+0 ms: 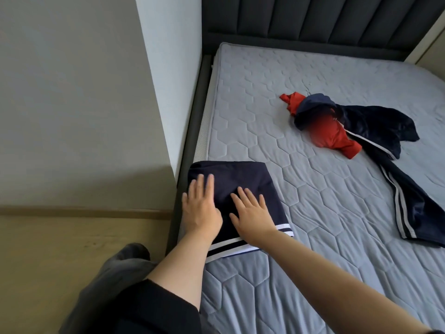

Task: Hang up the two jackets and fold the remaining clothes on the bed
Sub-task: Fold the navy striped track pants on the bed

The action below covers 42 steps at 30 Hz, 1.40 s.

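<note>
Nearest the camera, a dark sleeve (154, 307) is covering the upper left arm, and a grey trouser leg (113, 273) is showing over the wooden floor (48, 256) beside the bed. Both bare forearms are reaching out onto the mattress (325, 225), grey and quilted. The left hand (201, 210) is lying flat with its fingers straight and close together, pressing on the left part of the folded garment (243, 184), gripping nothing. The right hand (252, 215) is lying flat too, fingers spread and straight, palm down on the same cloth, just beside the left and holding nothing. That folded garment is sitting as a neat navy rectangle at the near left edge of the mattress, its white-striped hem (240, 244) facing the person. Further out, well apart from it, navy trousers (395, 165) with pale side stripes are sprawling unfolded across the right of the mattress. A crumpled red piece (334, 138) is lying tangled with their upper end, partly under the navy cloth. Beyond everything, the dark padded headboard (325, 18) is standing against the far side, with a pale wall (72, 92) to the left
</note>
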Motion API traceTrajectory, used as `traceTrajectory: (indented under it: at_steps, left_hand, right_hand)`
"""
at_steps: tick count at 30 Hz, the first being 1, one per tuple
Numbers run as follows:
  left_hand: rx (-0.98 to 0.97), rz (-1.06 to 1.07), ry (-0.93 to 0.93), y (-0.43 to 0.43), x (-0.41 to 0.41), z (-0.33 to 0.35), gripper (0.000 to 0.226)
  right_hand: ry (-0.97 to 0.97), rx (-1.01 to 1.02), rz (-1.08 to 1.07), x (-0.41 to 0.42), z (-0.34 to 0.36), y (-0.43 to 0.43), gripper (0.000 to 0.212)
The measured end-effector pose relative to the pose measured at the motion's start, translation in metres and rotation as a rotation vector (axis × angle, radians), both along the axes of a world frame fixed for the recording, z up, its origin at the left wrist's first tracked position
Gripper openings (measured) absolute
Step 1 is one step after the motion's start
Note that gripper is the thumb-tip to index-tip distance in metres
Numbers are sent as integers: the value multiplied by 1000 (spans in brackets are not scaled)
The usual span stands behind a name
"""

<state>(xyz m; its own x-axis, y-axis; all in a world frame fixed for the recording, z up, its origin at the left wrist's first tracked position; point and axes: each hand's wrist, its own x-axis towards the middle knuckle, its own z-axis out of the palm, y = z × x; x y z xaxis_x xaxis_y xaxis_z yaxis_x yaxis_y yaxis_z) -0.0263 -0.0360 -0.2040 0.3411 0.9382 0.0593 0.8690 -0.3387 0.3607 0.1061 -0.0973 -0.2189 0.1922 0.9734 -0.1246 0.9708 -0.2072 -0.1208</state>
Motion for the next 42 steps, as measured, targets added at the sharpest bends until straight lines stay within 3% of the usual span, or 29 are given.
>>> traceTrajectory:
  at_steps: [2,4,7,10,12,14,19,21,27,35,42]
  left_hand:
    - [-159,-77,116,-2,0,-14,66]
    - [-269,-51,173,0,-4,-26,59]
    - [-110,15,102,7,9,-16,53]
    - [110,-39,-50,22,27,-7,38]
    - [91,-153,2,27,28,-17,49]
    - [-6,-189,111,32,24,-32,57]
    - [-123,-209,179,42,22,-50,59]
    - [-126,-198,175,42,22,-51,59]
    - [-151,-190,184,42,23,-50,60]
    - [-60,-208,218,26,27,-36,59]
    - [-59,-369,253,-15,20,-38,73]
  right_hand:
    - [-34,-30,-25,7,-4,0,58]
    - [-56,-94,-214,25,-4,-3,58]
    - [-46,-140,-394,40,2,4,61]
    - [-36,133,-220,31,5,26,54]
    - [35,147,-76,30,4,38,52]
    - [64,32,-42,36,-5,43,52]
    - [206,-98,-451,66,-18,49,57]
    - [191,-138,-521,65,-16,55,61]
    - [10,99,-253,32,-22,33,55]
    - [88,27,-356,31,-42,19,56]
    - [183,35,-366,36,-44,21,58]
